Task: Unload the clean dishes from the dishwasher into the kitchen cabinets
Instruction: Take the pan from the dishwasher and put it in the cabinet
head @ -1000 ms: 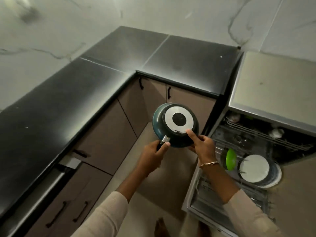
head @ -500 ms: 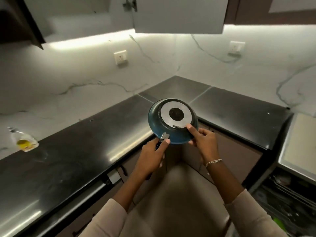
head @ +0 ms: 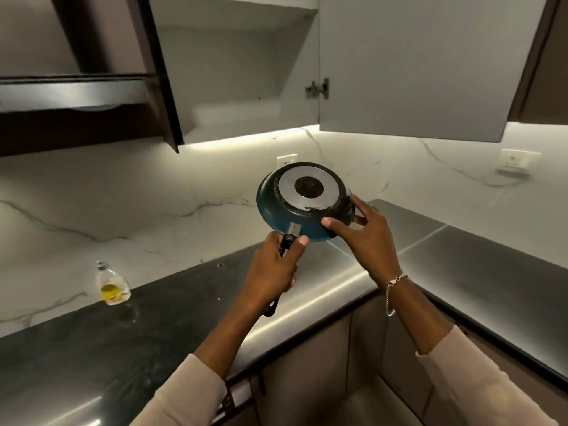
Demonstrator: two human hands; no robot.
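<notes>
The round teal frying pan (head: pixel 302 201) is held below the open grey cabinet (head: pixel 233 72): black handle (head: pixel 287 243) gripped by the left hand (head: pixel 270 272), rim pinched by the right hand (head: pixel 365 238).

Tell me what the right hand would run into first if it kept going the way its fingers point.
The frying pan: the right hand points up and left and grips its rim. Beyond the pan, that line seems to reach the marble wall under the open cabinet, though depth is unclear.
</notes>
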